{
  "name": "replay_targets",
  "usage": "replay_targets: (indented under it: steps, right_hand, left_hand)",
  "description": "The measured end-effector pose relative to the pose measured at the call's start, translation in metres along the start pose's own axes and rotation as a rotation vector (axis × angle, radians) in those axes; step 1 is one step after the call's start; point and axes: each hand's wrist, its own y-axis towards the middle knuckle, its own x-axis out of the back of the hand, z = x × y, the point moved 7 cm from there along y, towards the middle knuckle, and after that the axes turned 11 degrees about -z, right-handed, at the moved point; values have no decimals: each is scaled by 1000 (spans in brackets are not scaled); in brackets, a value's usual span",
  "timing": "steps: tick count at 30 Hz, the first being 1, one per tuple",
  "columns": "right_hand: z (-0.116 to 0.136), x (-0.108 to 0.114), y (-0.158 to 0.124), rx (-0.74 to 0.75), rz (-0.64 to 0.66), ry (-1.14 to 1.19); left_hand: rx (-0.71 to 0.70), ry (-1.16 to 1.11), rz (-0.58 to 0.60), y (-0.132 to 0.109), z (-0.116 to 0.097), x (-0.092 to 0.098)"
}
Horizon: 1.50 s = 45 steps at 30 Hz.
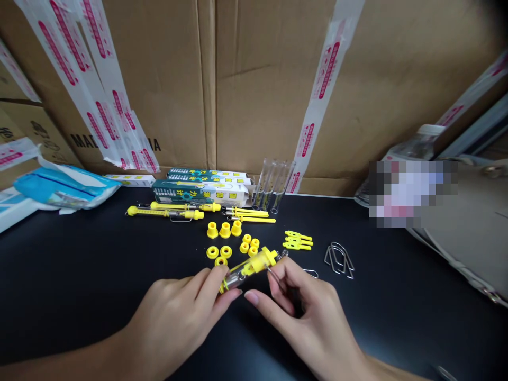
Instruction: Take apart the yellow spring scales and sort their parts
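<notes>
Fingers of the left hand (174,312) wrap the near end of a clear plastic tube (238,278), which slants up to the right above the black table (79,275), with a yellow cap (264,259) on its far end. Thumb and forefinger of the right hand (307,312) close narrowly on a thin wire hook (282,255) at that cap. Farther off lie yellow plastic plugs (224,230), yellow rings (225,251), flat yellow strips (297,239) and, to the right, wire loops (339,259). Beyond them are assembled yellow spring scales (164,212), printed boxes (202,191) and clear tubes (273,185), against a taped cardboard carton (278,79).
</notes>
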Motion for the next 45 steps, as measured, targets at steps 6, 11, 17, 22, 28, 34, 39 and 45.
replay_targets:
  steps: [6,11,17,22,28,34,39,45]
  right_hand:
    - [6,8,-1,126,-115,-35]
    - [8,10,1,207,-150,-62]
    - [20,14,1,436,-107,-158]
    - [18,14,2,585,26,-175]
    - [21,13,1,694,64,-206]
    - [23,15,-7,645,60,-132]
    - [20,20,-2,508,-33,-98]
    - [14,5,1,406,174,28]
  left_hand:
    - [26,-52,39,-3,-4,0]
    - [57,-103,86,-4,-2,-1]
    - [147,-223,145,-4,7,-1]
    - [250,-271,134,-3,21,-3]
    - [131,-198,30,0,19,0]
    - [46,-200,2,-3,15,2]
    - [-2,-231,10,-5,11,2]
    - [-84,-223,29,-4,3,6]
